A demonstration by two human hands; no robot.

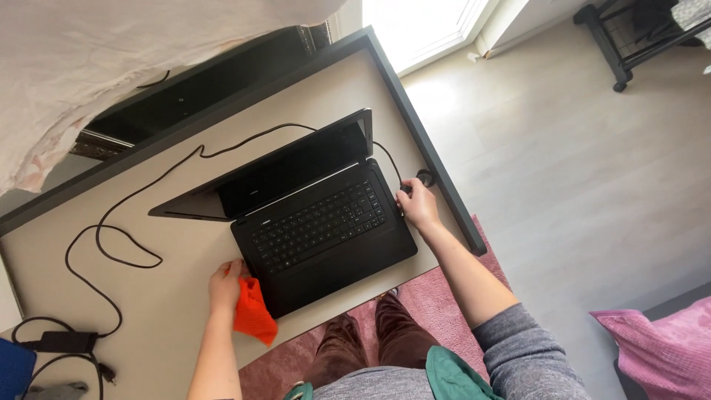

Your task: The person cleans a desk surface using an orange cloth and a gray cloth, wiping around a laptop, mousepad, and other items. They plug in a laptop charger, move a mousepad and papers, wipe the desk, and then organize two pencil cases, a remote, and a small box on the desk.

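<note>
A black laptop (318,222) lies open on a pale desk (185,244) with a dark rim. My left hand (226,285) rests at the laptop's front left corner and grips an orange cloth (254,315) that hangs over the desk edge. My right hand (417,204) is at the laptop's right side, fingers closed around the plug end of a black cable (404,189). The cable runs behind the screen and loops across the desk to the left.
A black power brick (63,341) with coiled cable lies at the desk's left end beside a blue object (15,367). White fabric (111,52) hangs over the back. Below are a pink rug (429,296), pale wood floor, a black rack (629,37) and pink cushion (659,344).
</note>
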